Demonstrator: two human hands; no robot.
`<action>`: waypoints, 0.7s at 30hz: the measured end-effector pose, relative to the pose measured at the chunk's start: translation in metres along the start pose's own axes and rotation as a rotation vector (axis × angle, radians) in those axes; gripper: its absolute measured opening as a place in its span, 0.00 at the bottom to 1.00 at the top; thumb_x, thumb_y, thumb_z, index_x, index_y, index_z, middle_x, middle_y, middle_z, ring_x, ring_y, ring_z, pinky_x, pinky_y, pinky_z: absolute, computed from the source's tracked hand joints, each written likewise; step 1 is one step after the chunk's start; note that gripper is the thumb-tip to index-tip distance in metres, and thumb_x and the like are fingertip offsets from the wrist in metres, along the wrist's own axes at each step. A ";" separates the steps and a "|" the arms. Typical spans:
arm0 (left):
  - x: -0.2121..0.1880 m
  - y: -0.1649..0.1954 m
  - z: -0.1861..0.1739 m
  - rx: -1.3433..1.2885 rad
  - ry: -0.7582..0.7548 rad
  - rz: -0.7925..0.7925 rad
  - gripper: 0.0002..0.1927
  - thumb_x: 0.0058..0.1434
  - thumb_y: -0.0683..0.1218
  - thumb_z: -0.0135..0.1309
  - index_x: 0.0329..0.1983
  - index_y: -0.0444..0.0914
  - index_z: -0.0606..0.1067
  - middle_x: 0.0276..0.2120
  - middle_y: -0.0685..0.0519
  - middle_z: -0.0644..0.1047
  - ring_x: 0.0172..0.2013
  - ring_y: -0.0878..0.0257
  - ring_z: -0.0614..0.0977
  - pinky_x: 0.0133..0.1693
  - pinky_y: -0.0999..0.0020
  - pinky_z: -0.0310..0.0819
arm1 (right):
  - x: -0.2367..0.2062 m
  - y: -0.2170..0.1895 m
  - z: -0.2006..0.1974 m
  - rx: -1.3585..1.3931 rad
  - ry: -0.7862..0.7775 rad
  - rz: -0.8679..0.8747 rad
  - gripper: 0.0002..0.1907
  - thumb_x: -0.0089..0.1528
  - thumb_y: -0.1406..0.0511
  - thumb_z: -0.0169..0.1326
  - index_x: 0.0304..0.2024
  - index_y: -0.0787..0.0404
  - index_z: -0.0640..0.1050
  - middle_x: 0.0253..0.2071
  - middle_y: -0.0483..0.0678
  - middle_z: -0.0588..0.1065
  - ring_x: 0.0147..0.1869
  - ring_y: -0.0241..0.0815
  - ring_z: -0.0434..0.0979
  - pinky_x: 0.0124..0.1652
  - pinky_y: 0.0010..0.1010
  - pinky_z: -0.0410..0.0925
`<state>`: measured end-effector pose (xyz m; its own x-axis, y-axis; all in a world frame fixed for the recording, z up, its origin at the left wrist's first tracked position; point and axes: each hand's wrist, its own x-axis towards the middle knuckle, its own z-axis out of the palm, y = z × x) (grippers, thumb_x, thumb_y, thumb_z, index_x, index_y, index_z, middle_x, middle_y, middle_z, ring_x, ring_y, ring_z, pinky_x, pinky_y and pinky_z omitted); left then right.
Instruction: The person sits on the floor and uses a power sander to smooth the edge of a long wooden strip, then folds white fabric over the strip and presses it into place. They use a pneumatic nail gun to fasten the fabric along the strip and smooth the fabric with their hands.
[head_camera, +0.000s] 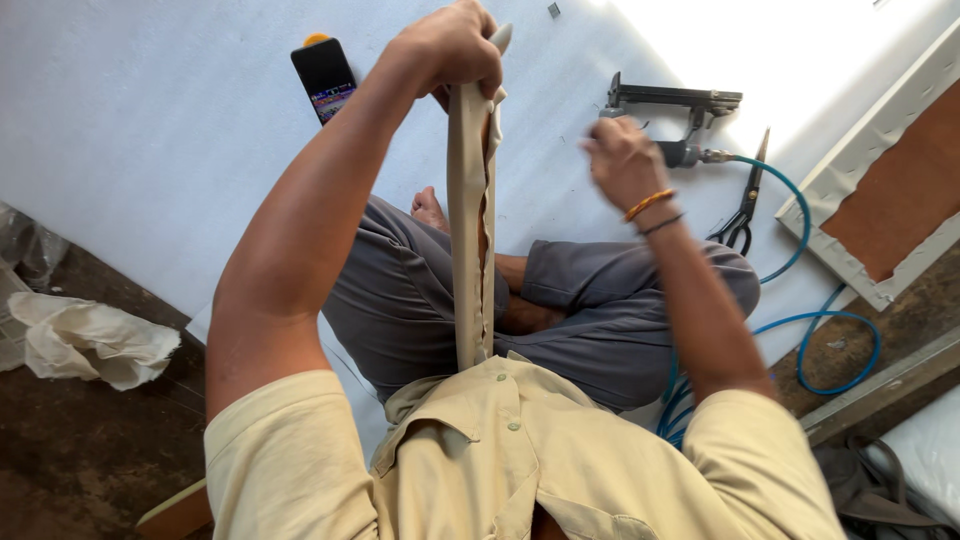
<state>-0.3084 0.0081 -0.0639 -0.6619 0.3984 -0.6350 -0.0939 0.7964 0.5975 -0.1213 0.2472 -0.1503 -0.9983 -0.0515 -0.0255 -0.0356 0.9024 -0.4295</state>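
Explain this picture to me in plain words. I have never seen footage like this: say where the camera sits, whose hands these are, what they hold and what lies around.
The single picture comes from a camera worn on a person's head, looking down at their own body and crossed legs. They sit on a white sheet. The left hand grips the top of a narrow cloth-wrapped frame standing on edge between the knees. The right hand is blurred, open and apart from the frame. Beyond it lie an air stapler with a blue hose, scissors and a stretched canvas lying face down. A phone lies farther left, crumpled cloth on the floor.
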 end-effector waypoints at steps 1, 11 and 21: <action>0.003 0.004 0.002 -0.027 -0.048 -0.032 0.24 0.48 0.36 0.61 0.51 0.32 0.76 0.41 0.36 0.81 0.36 0.43 0.87 0.32 0.57 0.81 | 0.000 -0.026 0.005 0.281 0.030 0.052 0.10 0.71 0.62 0.55 0.40 0.62 0.79 0.34 0.50 0.79 0.33 0.43 0.80 0.35 0.36 0.73; 0.057 -0.009 0.063 -0.055 -0.075 -0.128 0.19 0.57 0.47 0.60 0.49 0.33 0.78 0.39 0.41 0.80 0.35 0.52 0.86 0.34 0.59 0.83 | 0.028 -0.143 0.064 0.726 0.087 0.742 0.35 0.68 0.41 0.41 0.34 0.65 0.78 0.23 0.46 0.76 0.26 0.33 0.76 0.29 0.28 0.70; 0.088 -0.083 0.126 -0.709 -0.007 -0.077 0.22 0.67 0.59 0.56 0.47 0.36 0.81 0.35 0.49 0.79 0.32 0.62 0.85 0.34 0.65 0.86 | 0.046 -0.111 0.102 1.109 0.232 0.900 0.30 0.70 0.47 0.46 0.30 0.65 0.79 0.22 0.42 0.71 0.25 0.32 0.67 0.26 0.29 0.65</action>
<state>-0.2651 0.0338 -0.2308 -0.6293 0.3573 -0.6902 -0.6034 0.3352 0.7236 -0.1586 0.1006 -0.1960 -0.6516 0.5106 -0.5609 0.5413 -0.2049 -0.8155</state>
